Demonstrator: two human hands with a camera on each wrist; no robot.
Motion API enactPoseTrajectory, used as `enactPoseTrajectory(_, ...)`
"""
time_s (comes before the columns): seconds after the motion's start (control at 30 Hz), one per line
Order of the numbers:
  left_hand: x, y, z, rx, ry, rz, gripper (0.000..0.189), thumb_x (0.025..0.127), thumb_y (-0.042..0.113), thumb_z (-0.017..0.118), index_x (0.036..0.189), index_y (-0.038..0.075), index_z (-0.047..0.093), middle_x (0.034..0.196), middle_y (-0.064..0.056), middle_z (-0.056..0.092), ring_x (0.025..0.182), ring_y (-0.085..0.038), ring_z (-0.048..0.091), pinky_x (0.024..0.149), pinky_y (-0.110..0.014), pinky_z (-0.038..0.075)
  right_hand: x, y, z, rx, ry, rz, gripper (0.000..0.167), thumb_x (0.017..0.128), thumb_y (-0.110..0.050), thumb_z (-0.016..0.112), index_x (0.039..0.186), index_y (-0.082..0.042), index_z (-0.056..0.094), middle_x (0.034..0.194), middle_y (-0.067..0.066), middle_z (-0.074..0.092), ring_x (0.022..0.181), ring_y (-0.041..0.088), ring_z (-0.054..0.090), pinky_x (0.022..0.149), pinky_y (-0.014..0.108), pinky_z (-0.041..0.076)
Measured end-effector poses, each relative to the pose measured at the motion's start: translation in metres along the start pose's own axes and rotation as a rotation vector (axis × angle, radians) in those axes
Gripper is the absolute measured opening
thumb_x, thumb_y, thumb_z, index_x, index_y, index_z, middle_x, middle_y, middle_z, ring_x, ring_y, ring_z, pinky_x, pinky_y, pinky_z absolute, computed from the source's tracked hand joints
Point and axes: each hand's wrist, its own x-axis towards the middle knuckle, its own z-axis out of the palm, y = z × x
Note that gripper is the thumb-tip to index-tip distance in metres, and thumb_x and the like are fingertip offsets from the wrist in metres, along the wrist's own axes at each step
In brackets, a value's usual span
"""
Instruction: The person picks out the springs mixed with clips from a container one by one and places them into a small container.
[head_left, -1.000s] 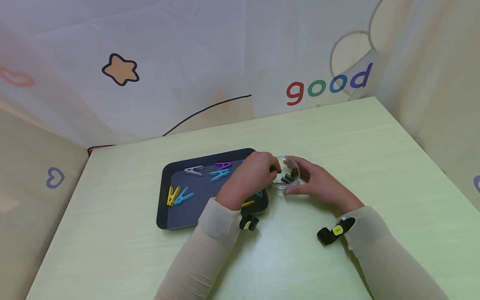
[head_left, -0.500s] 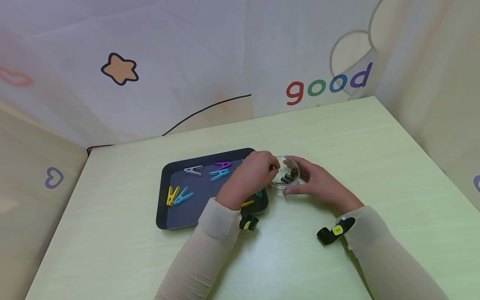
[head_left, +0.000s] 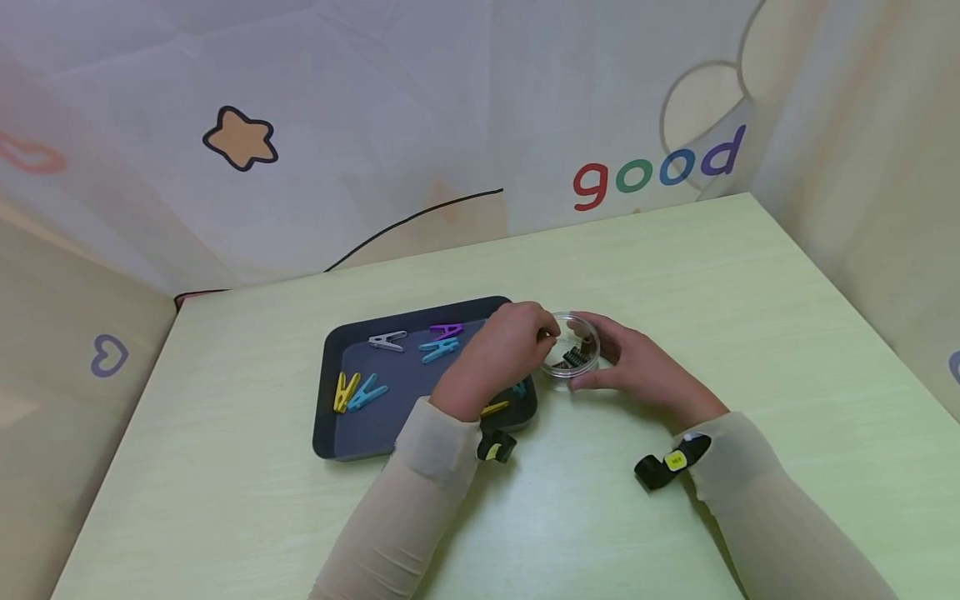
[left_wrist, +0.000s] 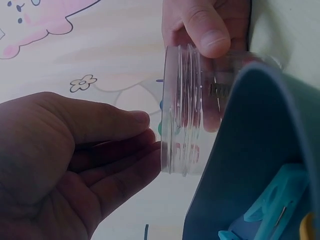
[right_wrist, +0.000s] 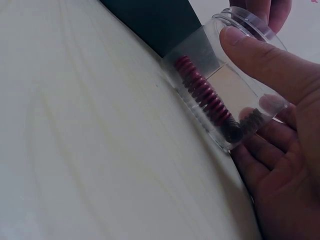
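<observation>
A small clear plastic jar (head_left: pixel 582 372) stands on the table just right of the tray, its mouth facing up. My right hand (head_left: pixel 643 367) grips it from the right, thumb on the near side and fingers around the far side. Inside lie several dark springs (head_left: pixel 575 357) and a red coil spring (right_wrist: pixel 204 92). My left hand (head_left: pixel 501 354) reaches across the tray from the left, its fingertips right at the jar's rim. In the left wrist view its thumb and loosely bent fingers are slightly apart, with nothing visible between them.
A dark grey tray (head_left: pixel 326 408) holds several plastic clothespins, including a yellow one (head_left: pixel 344 392), a white one (head_left: pixel 387 341) and a purple one (head_left: pixel 447 331). My left forearm covers part of it. A printed cloth (head_left: pixel 420 108) hangs behind the pale table (head_left: pixel 675 267).
A small dark thing at my left fingertips one second ago no longer shows there. The springs in the jar have shifted slightly. Both hands stay almost where they were.
</observation>
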Motion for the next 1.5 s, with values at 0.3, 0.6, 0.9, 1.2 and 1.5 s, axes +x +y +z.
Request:
enactPoseTrajectory(0.3, -0.003, -0.002, -0.001, 0.0, 0.023, 0.017, 0.023, 0.097, 0.014, 0.055, 0.11, 0.008, 0.073, 0.111, -0.004, 0.07, 0.1, -0.016, 0.064, 0.09, -0.028, 0.053, 0.0, -0.002, 0.002, 0.001, 0.0, 0.0, 0.088, 0.075, -0.04, 0.082, 0.148, -0.03, 0.035, 0.15, 0.0, 0.042, 0.142, 0.025, 0.037, 0.115, 0.047, 0.032)
enactPoseTrajectory(0.6, -0.008, -0.004, -0.007, -0.031, 0.029, 0.0, 0.025, 0.096, 0.015, 0.057, 0.116, 0.009, 0.071, 0.114, -0.004, 0.069, 0.099, -0.015, 0.063, 0.09, -0.029, 0.053, 0.001, -0.002, 0.003, 0.015, 0.001, -0.009, 0.088, 0.073, -0.042, 0.082, 0.147, -0.031, 0.036, 0.149, 0.0, 0.043, 0.141, 0.024, 0.038, 0.115, 0.046, 0.032)
enactPoseTrajectory(0.9, -0.012, -0.008, -0.01, -0.024, 0.058, 0.015, 0.023, 0.097, 0.016, 0.056, 0.115, 0.01, 0.07, 0.112, -0.003, 0.069, 0.1, -0.016, 0.063, 0.09, -0.029, 0.052, 0.002, -0.003, 0.002, -0.009, -0.003, 0.003, 0.091, 0.074, -0.044, 0.082, 0.149, -0.029, 0.034, 0.15, 0.002, 0.042, 0.142, 0.027, 0.037, 0.114, 0.048, 0.032)
enactPoseTrajectory(1.2, -0.016, -0.011, -0.013, -0.022, 0.059, -0.002, 0.024, 0.099, 0.018, 0.054, 0.114, 0.011, 0.07, 0.11, -0.001, 0.069, 0.1, -0.014, 0.061, 0.092, -0.029, 0.051, 0.001, 0.0, 0.001, -0.004, -0.007, 0.005, 0.093, 0.074, -0.045, 0.081, 0.151, -0.031, 0.031, 0.153, 0.002, 0.04, 0.143, 0.028, 0.035, 0.115, 0.049, 0.031)
enactPoseTrajectory(1.5, -0.023, -0.018, -0.013, -0.019, 0.104, -0.001, 0.023, 0.099, 0.018, 0.055, 0.112, 0.011, 0.071, 0.109, -0.001, 0.069, 0.101, -0.015, 0.061, 0.094, -0.032, 0.051, -0.002, -0.001, -0.002, -0.011, 0.006, 0.004, 0.072, 0.093, -0.04, 0.063, 0.153, -0.029, 0.027, 0.156, 0.008, 0.035, 0.143, 0.034, 0.033, 0.113, 0.054, 0.031)
